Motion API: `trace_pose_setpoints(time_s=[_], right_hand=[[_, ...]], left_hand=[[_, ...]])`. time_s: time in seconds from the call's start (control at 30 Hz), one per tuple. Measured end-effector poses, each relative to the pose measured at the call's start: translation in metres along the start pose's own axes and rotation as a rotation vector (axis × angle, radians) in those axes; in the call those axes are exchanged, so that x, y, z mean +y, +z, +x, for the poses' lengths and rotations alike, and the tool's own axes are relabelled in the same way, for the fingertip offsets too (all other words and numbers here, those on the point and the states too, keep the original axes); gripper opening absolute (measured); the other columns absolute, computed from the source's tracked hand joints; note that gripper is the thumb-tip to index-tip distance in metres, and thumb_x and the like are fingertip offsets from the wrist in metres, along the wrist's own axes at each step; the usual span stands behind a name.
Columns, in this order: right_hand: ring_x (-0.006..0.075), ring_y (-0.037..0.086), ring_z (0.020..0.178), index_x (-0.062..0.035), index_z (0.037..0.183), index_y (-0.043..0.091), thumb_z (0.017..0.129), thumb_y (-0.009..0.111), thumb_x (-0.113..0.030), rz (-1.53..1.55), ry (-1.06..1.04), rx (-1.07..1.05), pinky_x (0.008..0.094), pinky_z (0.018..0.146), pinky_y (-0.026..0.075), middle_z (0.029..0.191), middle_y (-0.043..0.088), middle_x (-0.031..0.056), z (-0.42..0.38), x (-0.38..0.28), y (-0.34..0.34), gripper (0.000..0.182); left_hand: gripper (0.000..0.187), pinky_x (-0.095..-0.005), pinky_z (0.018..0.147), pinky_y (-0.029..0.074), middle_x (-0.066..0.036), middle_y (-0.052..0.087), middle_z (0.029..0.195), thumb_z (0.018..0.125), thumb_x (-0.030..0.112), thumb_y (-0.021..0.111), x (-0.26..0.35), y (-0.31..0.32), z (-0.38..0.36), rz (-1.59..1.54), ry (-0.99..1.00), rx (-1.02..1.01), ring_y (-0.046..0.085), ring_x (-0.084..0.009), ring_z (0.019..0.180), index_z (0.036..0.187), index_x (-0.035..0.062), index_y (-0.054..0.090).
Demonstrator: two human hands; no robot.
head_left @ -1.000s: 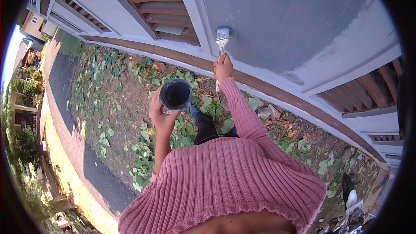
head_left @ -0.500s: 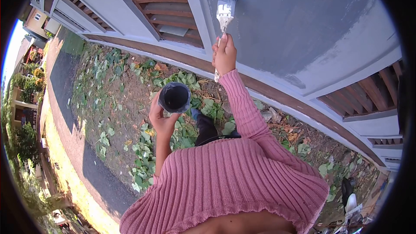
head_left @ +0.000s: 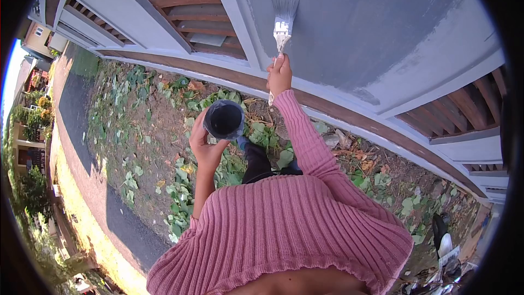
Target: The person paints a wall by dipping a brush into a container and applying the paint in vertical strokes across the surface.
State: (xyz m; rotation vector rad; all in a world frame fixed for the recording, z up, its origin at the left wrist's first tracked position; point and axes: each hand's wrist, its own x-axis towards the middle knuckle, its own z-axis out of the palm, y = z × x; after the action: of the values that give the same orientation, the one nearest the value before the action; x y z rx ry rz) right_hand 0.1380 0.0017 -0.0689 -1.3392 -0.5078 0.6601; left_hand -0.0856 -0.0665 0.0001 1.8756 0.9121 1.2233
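Observation:
My right hand is closed round the handle of a flat paintbrush, its bristles spread against the wall panel. Dark grey paint covers much of that panel, with a paler streaky patch toward its lower right. Held out at the left, a cup of dark paint has its open mouth facing up. My left hand wraps round the cup's near side, thumb below and fingers partly hidden behind it.
Brown louvred vents flank the panel on the left, and another vent lies to the right. Leafy plants cover the soil along the wall's foot. A paved path curves along the left. Assorted items lie at lower right.
The brush has come slightly down the panel, and its bristles now fan out visibly where they looked short before. The cup has shifted a little to the right in view.

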Motion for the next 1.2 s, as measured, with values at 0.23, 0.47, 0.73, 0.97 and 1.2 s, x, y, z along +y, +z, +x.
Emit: trace_pose_setpoints(time_s=[0.23,0.47,0.73,0.97,1.2], right_hand=[[0.0121,0.037,0.034,-0.0071,0.091,0.044,0.093,0.028,-0.037,-0.194,0.011,0.100,0.0270,0.030,0.034,0.057,0.045,0.0019,-0.006,0.063,-0.004,0.035],[0.0164,0.042,0.037,-0.0070,0.090,0.044,0.092,0.026,-0.041,-0.141,0.419,0.062,0.0306,0.032,0.035,0.056,0.045,0.0047,-0.015,0.101,-0.019,0.039],[0.0129,0.034,0.037,-0.0085,0.088,0.041,0.091,0.029,-0.044,-0.053,0.824,-0.102,0.0304,0.033,0.029,0.058,0.043,0.0034,-0.038,0.150,-0.033,0.038],[0.0120,0.033,0.034,-0.0081,0.090,0.041,0.093,0.026,-0.041,-0.137,0.580,-0.054,0.0276,0.031,0.030,0.056,0.042,0.0028,-0.031,0.080,-0.034,0.036],[0.0155,0.044,0.037,-0.0049,0.085,0.046,0.093,0.030,-0.036,-0.506,0.069,0.048,0.0312,0.032,0.039,0.057,0.048,0.0050,-0.006,0.089,-0.020,0.036]], left_hand=[[0.049,-0.0333,0.089,0.040,-0.015,0.054,0.113,0.055,0.000,0.071,0.001,-0.004,-0.004,0.034,0.013,0.013,0.051,-0.0246,0.106,0.102,-0.0024,0.059],[0.049,-0.0334,0.089,0.040,-0.015,0.054,0.113,0.055,0.001,0.072,0.001,-0.010,-0.008,0.023,-0.053,0.023,0.051,-0.0241,0.106,0.102,-0.0021,0.059],[0.050,-0.0335,0.089,0.040,-0.015,0.054,0.113,0.055,0.000,0.071,-0.005,-0.009,-0.007,-0.026,-0.023,0.027,0.051,-0.0246,0.106,0.103,-0.0011,0.059],[0.049,-0.0339,0.090,0.040,-0.015,0.054,0.114,0.055,0.001,0.070,0.001,-0.002,-0.003,-0.086,-0.064,0.036,0.051,-0.0254,0.108,0.103,-0.0010,0.059],[0.049,-0.0334,0.088,0.041,-0.015,0.054,0.113,0.055,0.000,0.069,-0.009,0.003,-0.003,0.012,0.024,-0.010,0.052,-0.0255,0.107,0.103,-0.0010,0.059]])
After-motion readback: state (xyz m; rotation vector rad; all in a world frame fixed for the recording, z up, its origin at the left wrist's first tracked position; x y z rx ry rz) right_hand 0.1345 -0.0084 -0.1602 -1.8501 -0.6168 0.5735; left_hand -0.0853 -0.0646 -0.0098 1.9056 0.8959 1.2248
